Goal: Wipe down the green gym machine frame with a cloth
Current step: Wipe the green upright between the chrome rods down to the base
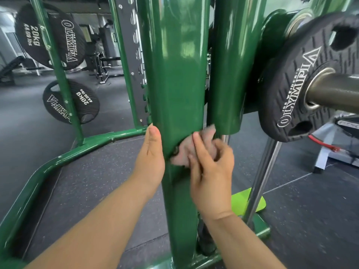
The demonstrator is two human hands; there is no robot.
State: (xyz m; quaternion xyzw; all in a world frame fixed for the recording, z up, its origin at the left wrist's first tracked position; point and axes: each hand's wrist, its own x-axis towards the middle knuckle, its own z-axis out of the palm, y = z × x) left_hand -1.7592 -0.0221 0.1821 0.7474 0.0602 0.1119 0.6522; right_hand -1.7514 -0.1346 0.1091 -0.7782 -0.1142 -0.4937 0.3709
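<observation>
You are working the cloth (191,150) against the green frame post (174,84), right where the post's lower right edge meets the gap at the centre of the view. Your right hand (210,171) is curling its fingers (200,144) over the bunched fabric and pressing it onto the paint. Your left hand (150,160) is lying flat along the post's other side, at nine o'clock from the cloth, fingers straight and thumb up, holding nothing.

The cloth is looking soft, pale pinkish and limp; it is crumpling wherever you squeeze it, so it is likely weighing next to nothing and folding into the seam easily. Keep gripping it as a wad, with your fingertips behind it.

The post is a broad, rounded steel column in glossy dark green enamel, reflecting light in streaks; judged from that sheen, it is smooth and slick, and rigid enough to take firm pressure. A second green column (229,74) is standing just beside it at three o'clock. Further toward three o'clock, a black textured weight plate (295,90) is sitting on a dull metal sleeve (334,92).
</observation>
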